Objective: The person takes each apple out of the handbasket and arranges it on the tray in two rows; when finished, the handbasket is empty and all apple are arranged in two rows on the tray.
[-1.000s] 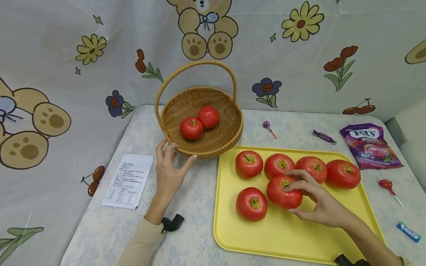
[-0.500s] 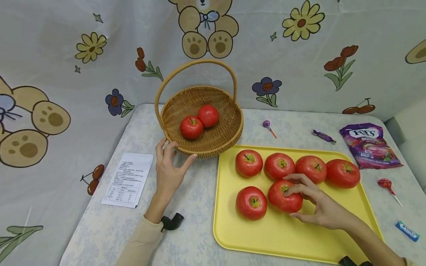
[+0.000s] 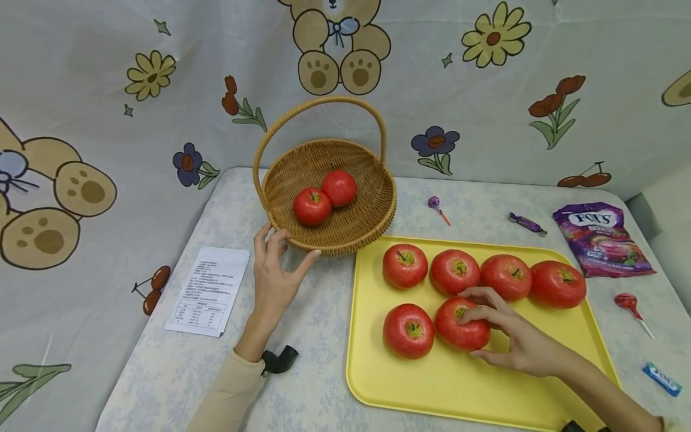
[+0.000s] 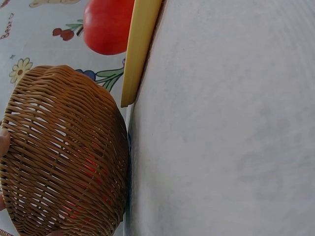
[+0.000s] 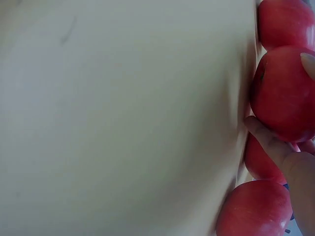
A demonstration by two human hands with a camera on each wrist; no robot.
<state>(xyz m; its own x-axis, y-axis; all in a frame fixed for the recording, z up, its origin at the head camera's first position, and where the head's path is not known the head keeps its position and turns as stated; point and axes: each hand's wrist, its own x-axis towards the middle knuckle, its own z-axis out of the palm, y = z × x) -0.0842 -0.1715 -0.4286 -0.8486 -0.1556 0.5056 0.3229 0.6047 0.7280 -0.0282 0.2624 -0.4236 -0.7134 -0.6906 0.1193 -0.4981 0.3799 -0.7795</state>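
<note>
My left hand (image 3: 275,273) holds the front rim of a wicker basket (image 3: 372,222), fingers at the left and thumb lower down. Inside the basket are two red apples (image 3: 312,207), side by side. My right hand (image 3: 518,342) grips another red apple (image 3: 459,336) on the yellow tray (image 3: 432,390), fingers over its top and the thumb at its near right side. Just left of it sits a red apple (image 3: 408,331). In the right wrist view, the gripped apple (image 5: 283,93) shows between finger and thumb. The left wrist view shows the basket's woven side (image 4: 64,147).
Several apples (image 3: 454,272) line the tray's back. A purple candy bag (image 3: 601,240), a wrapped candy (image 3: 526,223), two lollipops (image 3: 627,301) and a blue-wrapped candy (image 3: 661,378) lie around the tray. A printed white packet (image 3: 209,291) lies at left.
My right hand and the apple it grips have shifted slightly toward me, lower over the tray. My left hand stays at the basket rim.
</note>
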